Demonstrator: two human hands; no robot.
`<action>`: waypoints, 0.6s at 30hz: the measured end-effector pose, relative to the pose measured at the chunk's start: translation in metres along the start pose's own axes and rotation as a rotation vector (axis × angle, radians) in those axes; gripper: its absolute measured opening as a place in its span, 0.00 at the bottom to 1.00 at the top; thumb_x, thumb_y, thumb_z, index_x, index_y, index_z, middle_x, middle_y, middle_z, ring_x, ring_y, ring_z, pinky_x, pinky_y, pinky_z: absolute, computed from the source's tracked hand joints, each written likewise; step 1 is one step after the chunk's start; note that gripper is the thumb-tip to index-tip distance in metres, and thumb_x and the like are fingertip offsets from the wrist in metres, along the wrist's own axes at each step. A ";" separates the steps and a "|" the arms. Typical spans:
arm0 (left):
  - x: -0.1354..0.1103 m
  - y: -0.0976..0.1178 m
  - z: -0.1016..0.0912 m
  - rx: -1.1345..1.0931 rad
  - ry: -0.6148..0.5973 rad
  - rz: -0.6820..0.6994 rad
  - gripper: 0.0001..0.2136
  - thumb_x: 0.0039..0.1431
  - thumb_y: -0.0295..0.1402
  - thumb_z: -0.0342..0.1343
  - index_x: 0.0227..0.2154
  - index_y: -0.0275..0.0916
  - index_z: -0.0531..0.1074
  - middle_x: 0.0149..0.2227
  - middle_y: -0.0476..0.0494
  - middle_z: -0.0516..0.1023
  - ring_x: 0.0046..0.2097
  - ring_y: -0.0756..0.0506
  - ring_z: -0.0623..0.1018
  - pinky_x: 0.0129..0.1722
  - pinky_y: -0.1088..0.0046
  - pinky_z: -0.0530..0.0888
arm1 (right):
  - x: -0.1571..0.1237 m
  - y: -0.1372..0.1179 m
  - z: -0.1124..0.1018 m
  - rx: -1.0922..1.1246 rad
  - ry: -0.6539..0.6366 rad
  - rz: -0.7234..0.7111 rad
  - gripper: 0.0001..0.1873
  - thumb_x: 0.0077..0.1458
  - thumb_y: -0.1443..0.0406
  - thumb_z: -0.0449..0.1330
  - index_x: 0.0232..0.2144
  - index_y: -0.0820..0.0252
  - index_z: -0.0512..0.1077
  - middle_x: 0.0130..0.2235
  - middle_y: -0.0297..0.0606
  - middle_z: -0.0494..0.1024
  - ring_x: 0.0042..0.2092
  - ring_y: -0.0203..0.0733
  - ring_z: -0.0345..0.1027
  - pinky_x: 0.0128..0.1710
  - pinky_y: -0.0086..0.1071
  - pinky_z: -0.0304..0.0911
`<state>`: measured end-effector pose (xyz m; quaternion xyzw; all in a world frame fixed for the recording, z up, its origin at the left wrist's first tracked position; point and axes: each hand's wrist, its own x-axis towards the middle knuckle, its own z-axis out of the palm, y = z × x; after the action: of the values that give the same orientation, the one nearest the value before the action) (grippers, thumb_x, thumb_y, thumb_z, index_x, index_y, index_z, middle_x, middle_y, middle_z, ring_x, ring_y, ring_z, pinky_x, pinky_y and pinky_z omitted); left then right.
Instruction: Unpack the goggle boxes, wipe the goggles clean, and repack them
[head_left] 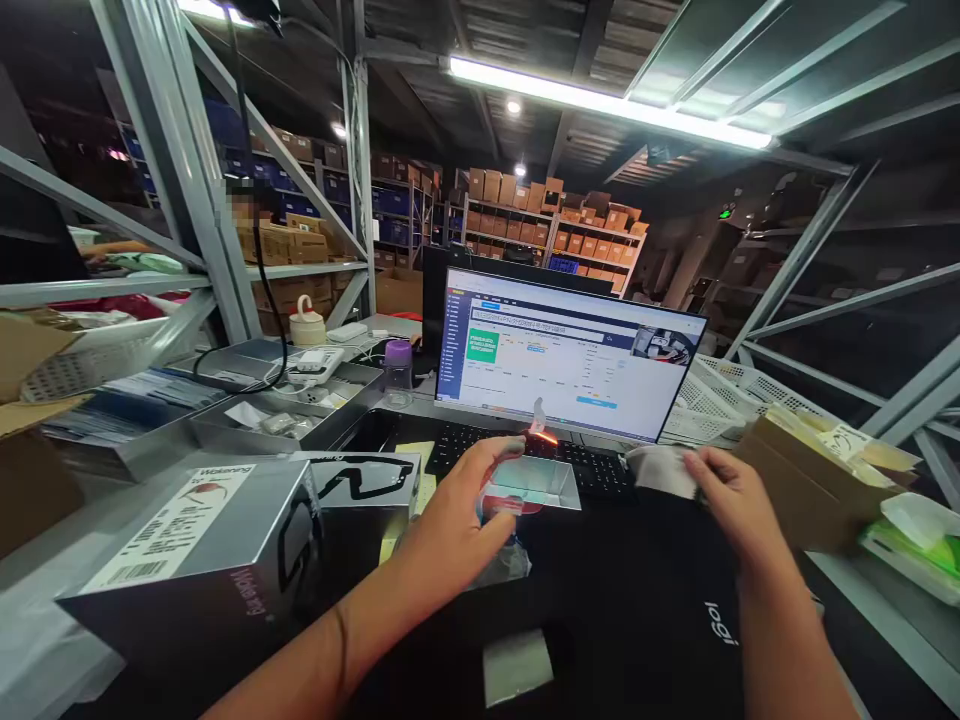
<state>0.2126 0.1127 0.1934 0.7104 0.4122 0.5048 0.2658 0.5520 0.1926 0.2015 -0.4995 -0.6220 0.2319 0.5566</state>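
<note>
Small open box [564,484] with pale walls sits tilted in front of the keyboard [611,472], the left hand's [459,500] thumb and fingers clamped around its near end. Well apart from it, the right hand's [739,495] grip is pinched on the edge of a flat pale packet [661,472]; a similar packet [517,668] lies on the desk nearer the body. The step appears to be handling box and packet separately; filling or emptying, I cannot tell. Bringing them together would call for a steady left grip and a light right pinch.
</note>
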 end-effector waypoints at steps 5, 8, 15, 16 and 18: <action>-0.001 0.003 -0.001 0.013 -0.003 0.073 0.35 0.51 0.17 0.49 0.61 0.50 0.61 0.62 0.46 0.67 0.61 0.43 0.70 0.62 0.61 0.67 | -0.022 -0.004 0.068 0.322 -0.160 0.105 0.26 0.45 0.44 0.67 0.19 0.57 0.65 0.22 0.30 0.61 0.25 0.35 0.53 0.23 0.29 0.52; -0.001 0.006 -0.004 0.106 0.029 0.125 0.35 0.50 0.17 0.49 0.61 0.49 0.62 0.62 0.47 0.67 0.62 0.44 0.69 0.64 0.61 0.65 | -0.046 -0.013 0.091 0.463 -0.196 0.153 0.25 0.48 0.48 0.68 0.19 0.58 0.63 0.21 0.28 0.59 0.24 0.33 0.51 0.23 0.28 0.52; -0.003 0.005 -0.003 0.105 -0.022 0.051 0.36 0.49 0.17 0.50 0.62 0.51 0.61 0.63 0.48 0.65 0.62 0.43 0.68 0.59 0.63 0.71 | -0.083 -0.039 0.113 0.749 -0.205 0.514 0.15 0.41 0.57 0.73 0.23 0.61 0.75 0.24 0.32 0.72 0.25 0.33 0.60 0.24 0.25 0.59; -0.003 0.004 -0.002 0.092 -0.036 0.033 0.36 0.50 0.18 0.50 0.62 0.51 0.61 0.64 0.47 0.64 0.62 0.43 0.68 0.57 0.64 0.73 | -0.084 -0.042 0.115 0.820 -0.182 0.599 0.13 0.41 0.59 0.73 0.25 0.61 0.77 0.26 0.34 0.75 0.26 0.35 0.64 0.26 0.27 0.62; -0.004 0.002 -0.001 0.082 -0.059 0.015 0.35 0.51 0.19 0.51 0.62 0.51 0.61 0.65 0.47 0.63 0.62 0.42 0.69 0.53 0.66 0.76 | -0.086 -0.049 0.117 0.920 -0.128 0.672 0.12 0.43 0.60 0.71 0.31 0.61 0.80 0.31 0.37 0.79 0.31 0.40 0.69 0.30 0.30 0.68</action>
<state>0.2117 0.1083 0.1938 0.7384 0.4191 0.4683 0.2445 0.4161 0.1291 0.1711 -0.3610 -0.2965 0.6728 0.5737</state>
